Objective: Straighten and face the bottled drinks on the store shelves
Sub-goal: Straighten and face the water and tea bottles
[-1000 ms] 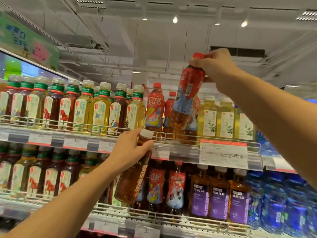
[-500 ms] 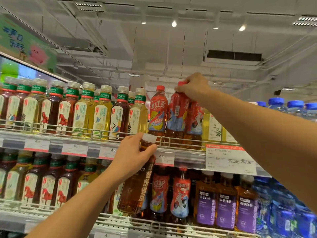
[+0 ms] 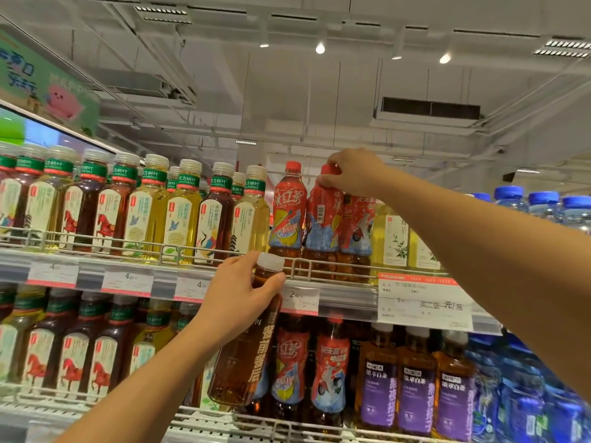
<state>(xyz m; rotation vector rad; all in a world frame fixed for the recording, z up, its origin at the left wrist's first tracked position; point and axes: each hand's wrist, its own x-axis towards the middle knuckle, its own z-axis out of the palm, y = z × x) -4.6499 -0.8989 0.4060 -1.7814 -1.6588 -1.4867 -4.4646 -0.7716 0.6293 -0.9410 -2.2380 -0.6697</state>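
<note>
Upper shelf, red-tea section: right hand (image 3: pixel 355 170) curls round the cap and neck of a red-labelled plastic iced-tea bottle (image 3: pixel 323 219), fingers clenched on the top. That bottle stands upright on the upper wire-fronted shelf (image 3: pixel 179 251), barcode side turned outward, pressed between a second red iced-tea bottle (image 3: pixel 287 209) on its left, label facing out, and a third red bottle (image 3: pixel 358 225) on its right; all three touch, no gap between them. Base sits just behind the low wire rail. Above the caps, open air up to the ceiling. Left hand (image 3: pixel 236 292) grasps a tall amber tea bottle with a white cap (image 3: pixel 246 340) by its shoulder, thumb just under the cap; bottle is held in front of the shelf edge, tilted, base leaning leftward, cap level with the price-tag strip (image 3: pixel 128 282). It hangs before the lower shelf's bottles, touching no rail that can be seen. Left of the red group, green-collared tea bottles (image 3: pixel 182 212) stand packed in a row. Blue-capped water bottles (image 3: pixel 543 203) far right.
</note>
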